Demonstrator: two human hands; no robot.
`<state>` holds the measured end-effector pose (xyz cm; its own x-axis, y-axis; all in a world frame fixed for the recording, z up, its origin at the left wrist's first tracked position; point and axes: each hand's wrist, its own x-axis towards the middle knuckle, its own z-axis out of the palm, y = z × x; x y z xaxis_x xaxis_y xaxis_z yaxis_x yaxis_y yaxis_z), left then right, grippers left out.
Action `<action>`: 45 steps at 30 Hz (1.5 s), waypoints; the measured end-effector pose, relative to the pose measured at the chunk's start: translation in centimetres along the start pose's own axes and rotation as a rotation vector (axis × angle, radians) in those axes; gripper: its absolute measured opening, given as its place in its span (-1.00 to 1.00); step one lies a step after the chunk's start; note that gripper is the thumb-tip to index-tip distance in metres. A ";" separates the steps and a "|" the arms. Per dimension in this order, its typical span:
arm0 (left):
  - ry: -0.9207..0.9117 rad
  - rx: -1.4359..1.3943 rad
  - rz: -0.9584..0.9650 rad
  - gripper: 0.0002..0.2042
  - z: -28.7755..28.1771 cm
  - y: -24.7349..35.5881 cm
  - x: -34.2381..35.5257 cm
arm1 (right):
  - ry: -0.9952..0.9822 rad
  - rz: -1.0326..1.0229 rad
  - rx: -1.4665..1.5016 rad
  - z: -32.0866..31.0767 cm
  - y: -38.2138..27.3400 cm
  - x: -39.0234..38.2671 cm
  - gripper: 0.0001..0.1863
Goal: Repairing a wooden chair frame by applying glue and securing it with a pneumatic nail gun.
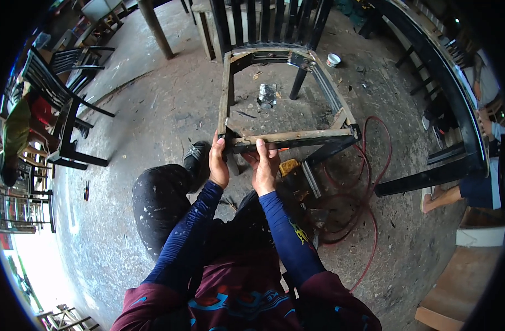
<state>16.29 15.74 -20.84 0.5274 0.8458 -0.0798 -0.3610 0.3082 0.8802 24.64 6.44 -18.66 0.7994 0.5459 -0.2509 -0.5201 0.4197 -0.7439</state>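
A black wooden chair frame [285, 134] without a seat, its inner rails bare wood, stands before me with its slatted back away from me. My left hand [218, 161] grips the near left corner, thumb along the outside. My right hand [263, 168] holds the near rail a little right of that corner, thumb on its face and fingers curled beneath. Below the rail, right of my right hand, lies a yellow object [289, 167], partly hidden and too unclear to name. A dull metal sheet [267, 95] lies on the floor inside the frame's outline.
A red hose [374, 215] loops on the floor at right. A white tub [333, 60] sits beyond the chair. Chairs [78, 156] and a bending person [15, 132] are at left. A large black frame [429, 182] and other people [479, 187] are at right, near wooden boards [445, 281].
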 end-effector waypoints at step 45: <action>0.039 -0.090 0.029 -0.30 0.1 -0.5 -0.2 | 0.229 -0.195 -1.580 -14.9 -25.7 18.3 -0.35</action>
<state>16.45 15.36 -21.16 0.4856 0.8710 -0.0745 -0.4447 0.3195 0.8368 57.17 -5.14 -13.34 0.9145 0.4008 -0.0554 0.2900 -0.7448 -0.6010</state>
